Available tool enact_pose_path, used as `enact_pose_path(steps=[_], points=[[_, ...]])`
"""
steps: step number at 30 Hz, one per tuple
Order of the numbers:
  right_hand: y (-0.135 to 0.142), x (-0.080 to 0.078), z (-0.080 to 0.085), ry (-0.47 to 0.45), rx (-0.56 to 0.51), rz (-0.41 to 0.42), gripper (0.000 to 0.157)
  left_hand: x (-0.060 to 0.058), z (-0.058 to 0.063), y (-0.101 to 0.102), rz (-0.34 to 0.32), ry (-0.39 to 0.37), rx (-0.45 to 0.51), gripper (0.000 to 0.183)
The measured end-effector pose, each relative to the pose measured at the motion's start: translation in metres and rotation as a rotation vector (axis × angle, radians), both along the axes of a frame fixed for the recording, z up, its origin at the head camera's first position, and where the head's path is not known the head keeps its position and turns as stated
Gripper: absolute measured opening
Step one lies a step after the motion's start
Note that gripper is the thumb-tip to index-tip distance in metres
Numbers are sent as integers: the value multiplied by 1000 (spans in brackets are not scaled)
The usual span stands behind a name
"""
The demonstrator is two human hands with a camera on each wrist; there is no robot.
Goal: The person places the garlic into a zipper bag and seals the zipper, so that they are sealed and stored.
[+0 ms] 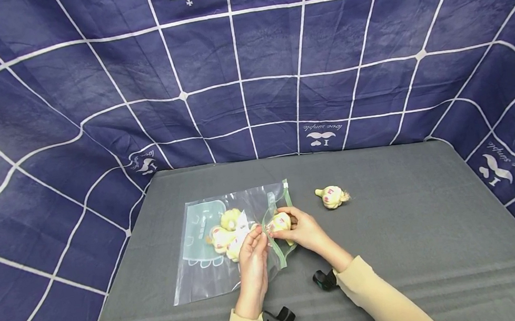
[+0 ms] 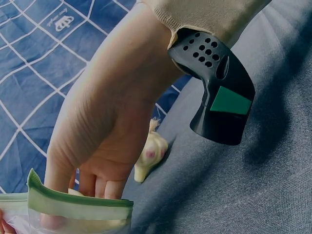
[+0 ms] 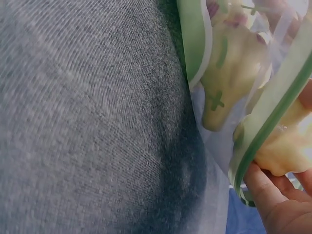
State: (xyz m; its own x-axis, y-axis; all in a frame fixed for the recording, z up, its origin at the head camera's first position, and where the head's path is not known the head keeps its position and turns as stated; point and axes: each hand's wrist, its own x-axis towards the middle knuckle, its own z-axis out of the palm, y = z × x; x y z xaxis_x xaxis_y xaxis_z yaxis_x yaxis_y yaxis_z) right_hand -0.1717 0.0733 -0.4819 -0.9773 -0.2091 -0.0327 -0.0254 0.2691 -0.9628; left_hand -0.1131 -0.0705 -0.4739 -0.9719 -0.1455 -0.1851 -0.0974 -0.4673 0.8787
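Note:
A clear zip bag (image 1: 193, 287) with a green-edged mouth lies flat on the table, several garlic bulbs (image 1: 220, 237) inside it. My left hand (image 1: 252, 261) pinches the near lip of the mouth between thumb and fingers. At that mouth, my right hand (image 1: 311, 233) grips another garlic bulb (image 1: 280, 222), its fingers partly within the opening. From the left wrist, the right hand (image 2: 97, 141) reaches down behind the green zip strip (image 2: 80, 202). In the right wrist view, the held garlic bulb (image 3: 285, 141) sits beside the green strip (image 3: 273, 122).
One loose garlic bulb (image 1: 332, 196) rests on the grey tabletop (image 1: 410, 206), right of the bag and beyond the right hand. Black wrist devices (image 1: 279, 320) are worn on both arms. A blue curtain with white lines (image 1: 268, 48) rises behind the table and along both sides.

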Motion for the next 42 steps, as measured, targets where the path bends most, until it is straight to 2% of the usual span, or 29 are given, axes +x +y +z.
enact_pose_path(steps=[16,26,34,42], points=[[-12,-1,-3,69,163,-3,59,1,0,-1,-17,18,-10,14],[-20,-6,-8,132,286,46,46,1,-2,-1,-37,30,-15,12],[-27,-7,-6,149,314,90,56,0,-1,-2,-55,15,-32,18],[-32,-10,-11,187,377,135,55,-1,-2,-1,-72,35,-29,17]])
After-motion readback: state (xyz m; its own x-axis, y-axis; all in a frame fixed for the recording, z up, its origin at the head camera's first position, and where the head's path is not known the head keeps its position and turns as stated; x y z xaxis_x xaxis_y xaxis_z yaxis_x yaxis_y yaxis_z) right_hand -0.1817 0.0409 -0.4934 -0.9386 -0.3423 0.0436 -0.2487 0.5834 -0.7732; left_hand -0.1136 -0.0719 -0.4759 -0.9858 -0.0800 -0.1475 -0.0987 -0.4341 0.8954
